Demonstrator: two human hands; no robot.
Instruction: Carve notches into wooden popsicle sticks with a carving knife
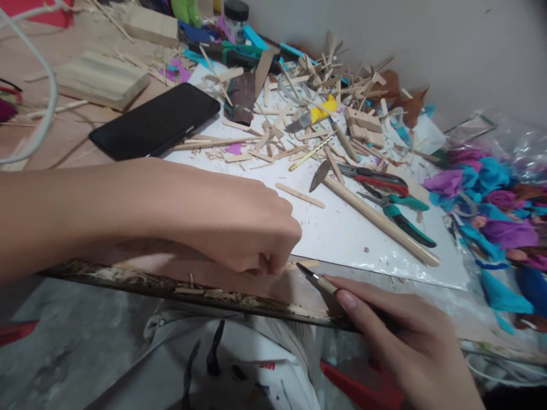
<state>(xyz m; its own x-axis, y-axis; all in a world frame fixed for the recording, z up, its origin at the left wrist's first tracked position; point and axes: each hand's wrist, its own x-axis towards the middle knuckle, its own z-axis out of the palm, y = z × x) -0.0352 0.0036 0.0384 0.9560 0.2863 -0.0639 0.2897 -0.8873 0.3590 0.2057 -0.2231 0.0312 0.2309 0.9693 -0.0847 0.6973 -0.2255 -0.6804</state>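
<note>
Your left hand [239, 228] is clenching, its fingertips pinching a small wooden stick [304, 263] down against the table at the near edge of the white sheet [342, 233]. Only the stick's pale end is showing past your fingers. Your right hand [401, 336] is grasping a craft knife [318, 280] like a pen, forefinger lying along the handle. The dark blade tip is pointing at that stick end, just beside it; whether it is touching cannot be told.

The stick is looking very light, thin and stiff, and it is likely to split along the grain or skid if pressed unevenly. You are best taking it flat and close to the exposed end, with your fingertips staying behind the blade's line.

Further out, a loose flat stick [299, 195] is lying on the middle of the white sheet. Toward the sheet's right side, a long wooden rod [380, 223] is lying beside green-handled pliers [404, 215]. A pile of offcuts [316, 97] is covering the far part of the sheet, and a black phone [156, 119] is overlapping its far left corner.
</note>
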